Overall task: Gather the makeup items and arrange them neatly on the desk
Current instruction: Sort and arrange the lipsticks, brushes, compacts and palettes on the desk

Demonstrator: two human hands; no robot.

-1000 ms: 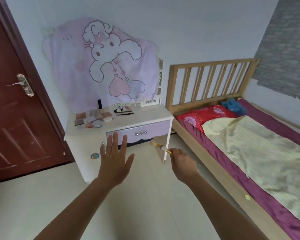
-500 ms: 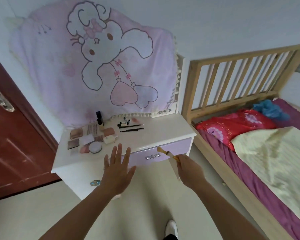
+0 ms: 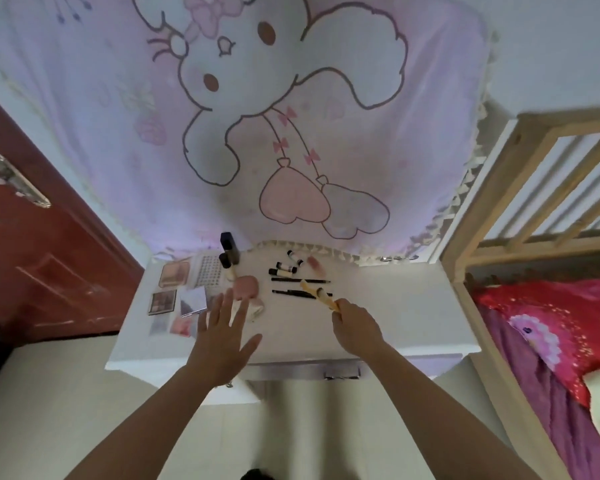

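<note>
The right hand (image 3: 355, 329) pinches a makeup brush (image 3: 317, 294) by its handle, with the bristles angled over two black pencils (image 3: 300, 280) on the white surface (image 3: 395, 306). The left hand (image 3: 222, 344) is flat with its fingers spread, near what looks like a pink compact (image 3: 246, 286). Palettes (image 3: 162, 302) lie just to its left.

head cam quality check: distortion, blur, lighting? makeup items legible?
Head view: strong wide-angle bending, bed frame and door lean outward at the edges; overall soft, so the small tubes on the desk lack detail; light flat and diffuse, faint shadows, no hard glare; left hand and the makeup brush in the right hand are readable.
</note>
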